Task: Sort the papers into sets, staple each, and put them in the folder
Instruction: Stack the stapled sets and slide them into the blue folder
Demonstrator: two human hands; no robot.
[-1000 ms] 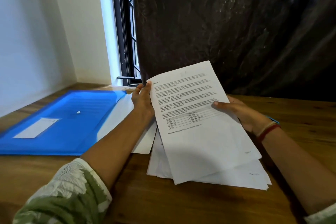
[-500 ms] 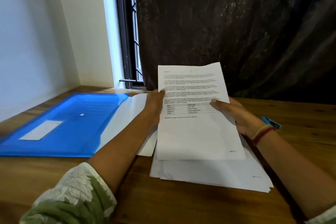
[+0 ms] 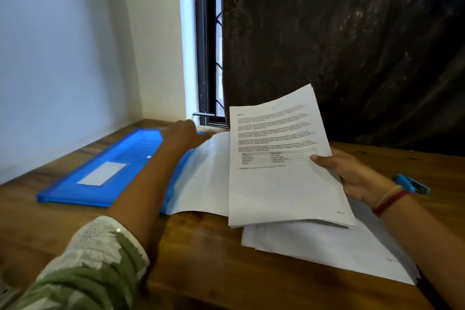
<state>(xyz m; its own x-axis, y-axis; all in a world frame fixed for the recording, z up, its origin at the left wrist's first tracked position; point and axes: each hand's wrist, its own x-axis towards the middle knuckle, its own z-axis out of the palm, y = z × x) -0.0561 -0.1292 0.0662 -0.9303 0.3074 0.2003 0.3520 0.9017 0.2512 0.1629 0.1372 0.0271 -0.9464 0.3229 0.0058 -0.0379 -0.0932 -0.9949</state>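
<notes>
Loose sheets (image 3: 327,246) lie flat on worktop (image 3: 214,259), nearest. Above them right hand (image 3: 352,174) grips printed set (image 3: 276,184) by its right edge, thumb on top. Blue stapler (image 3: 412,184) just behind that wrist. Farther left, left hand (image 3: 181,133), fingers extended, blurred, over far end of blue folder (image 3: 100,171)

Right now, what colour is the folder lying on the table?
The folder is bright blue with a white label, seen best in the head view.
</notes>
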